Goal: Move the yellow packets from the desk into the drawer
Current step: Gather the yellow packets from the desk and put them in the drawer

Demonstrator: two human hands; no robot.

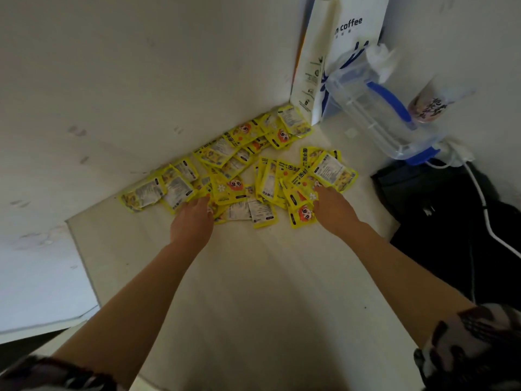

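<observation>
Both hands are reaching into the yellow packets [239, 170] lying scattered along the far wall of the worktop [239, 277]. The left hand [191, 221] and right hand [334, 207] are touching the pile's near edge; fingers hidden, grip unclear.

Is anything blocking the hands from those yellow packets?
No. The left hand and right hand already touch the near edge of the yellow packets. The drawer is not in view.
</observation>
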